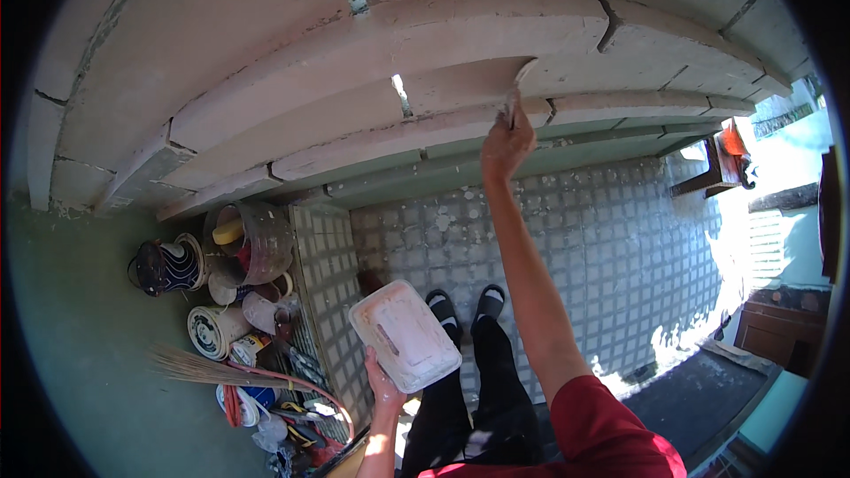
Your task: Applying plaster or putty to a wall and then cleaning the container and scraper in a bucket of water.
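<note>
My right hand [509, 149] is raised at the end of an outstretched arm, fingers wrapped round the handle of a putty knife [515, 96]. The knife's blade meets a recessed pale pinkish panel [460, 80] between two ledges of the wall. A damp-looking darker patch lies on the panel left of the blade. Low in front of me, my left hand [383, 382] grips a shallow rectangular plastic tub [433, 319] by its left side. Pale pink paste coats the tub's inside, with a darker streak near its middle.
To the left, a tiled ledge [320, 248] holds a clear bucket [266, 243], paint pails [212, 332], a stick broom [204, 367] and cluttered tools. Paint-spotted floor tiles [602, 239] lie under my sandalled feet. A wooden bench [708, 173] stands far right. Slots cut through the wall.
</note>
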`<action>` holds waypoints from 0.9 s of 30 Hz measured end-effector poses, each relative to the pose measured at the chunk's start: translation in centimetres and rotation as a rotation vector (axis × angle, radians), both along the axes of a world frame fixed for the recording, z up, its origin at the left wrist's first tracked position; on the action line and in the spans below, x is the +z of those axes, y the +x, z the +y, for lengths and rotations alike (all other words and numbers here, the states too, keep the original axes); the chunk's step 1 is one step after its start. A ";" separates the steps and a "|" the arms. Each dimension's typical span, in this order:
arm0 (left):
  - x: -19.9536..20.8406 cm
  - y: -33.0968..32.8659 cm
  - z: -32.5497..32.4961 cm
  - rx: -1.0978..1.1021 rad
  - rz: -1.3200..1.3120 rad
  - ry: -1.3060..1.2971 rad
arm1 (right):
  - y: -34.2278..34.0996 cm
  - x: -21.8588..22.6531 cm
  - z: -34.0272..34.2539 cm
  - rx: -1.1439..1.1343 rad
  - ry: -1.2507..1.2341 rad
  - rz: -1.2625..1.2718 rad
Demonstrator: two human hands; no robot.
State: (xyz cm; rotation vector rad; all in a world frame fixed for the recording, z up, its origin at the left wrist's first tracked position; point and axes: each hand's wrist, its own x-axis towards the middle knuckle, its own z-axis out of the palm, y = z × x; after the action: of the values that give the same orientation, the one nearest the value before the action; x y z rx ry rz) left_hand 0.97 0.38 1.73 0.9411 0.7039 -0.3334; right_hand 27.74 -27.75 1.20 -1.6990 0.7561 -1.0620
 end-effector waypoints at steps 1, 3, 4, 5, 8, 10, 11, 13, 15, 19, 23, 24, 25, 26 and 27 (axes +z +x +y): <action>0.1 0.0 -0.4 -0.007 -0.005 0.005 | 0.7 0.2 0.0 0.082 -0.028 0.082; 0.0 -0.1 -0.6 -0.009 -0.010 0.020 | 2.5 -2.3 2.5 0.178 -0.255 -0.234; -0.2 -0.2 -0.3 0.010 0.011 0.018 | 2.1 -2.4 4.2 0.278 -0.230 -0.248; -0.4 -0.2 0.0 0.028 0.033 0.015 | 1.5 -2.5 5.1 0.277 -0.227 -0.249; -0.8 0.1 -0.1 0.013 0.025 0.008 | -0.9 -3.6 5.7 0.485 -0.197 -0.178; -0.3 0.0 0.5 0.032 0.027 0.019 | -2.6 -1.5 5.2 0.340 -0.146 -0.075; 0.1 0.0 0.7 0.039 0.030 0.020 | -2.8 -0.6 4.4 0.226 -0.022 -0.087; 0.7 0.2 0.1 0.024 0.037 0.044 | -2.1 -0.1 1.3 0.102 0.088 -0.097; 0.6 0.4 -0.5 0.003 0.045 0.065 | -0.4 -0.4 -1.4 -0.139 -0.053 -0.198; 0.0 0.9 -0.3 0.035 0.012 0.040 | 1.5 -1.5 2.7 0.104 -0.075 -0.083; 1.4 3.4 -1.0 0.026 -0.039 0.064 | -1.2 -2.5 6.1 0.534 -0.125 0.033; 0.8 3.8 -1.0 0.026 -0.060 0.048 | -1.4 -3.1 5.6 0.459 -0.044 -0.098; 0.8 4.3 -1.1 0.038 -0.053 0.055 | -1.6 -3.1 5.1 0.381 0.036 -0.235; 0.9 4.7 -1.2 0.032 -0.079 0.026 | -2.1 -2.9 4.1 0.220 0.008 -0.184; 0.8 5.1 -1.5 0.023 -0.109 -0.007 | -2.5 -1.7 3.0 0.057 -0.025 -0.136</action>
State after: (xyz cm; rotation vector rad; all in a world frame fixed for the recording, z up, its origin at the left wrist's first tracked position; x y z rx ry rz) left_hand 6.10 -1.07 2.57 0.9366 0.6128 -0.2626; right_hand 25.26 -24.76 -0.49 -1.6412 0.6064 -1.1383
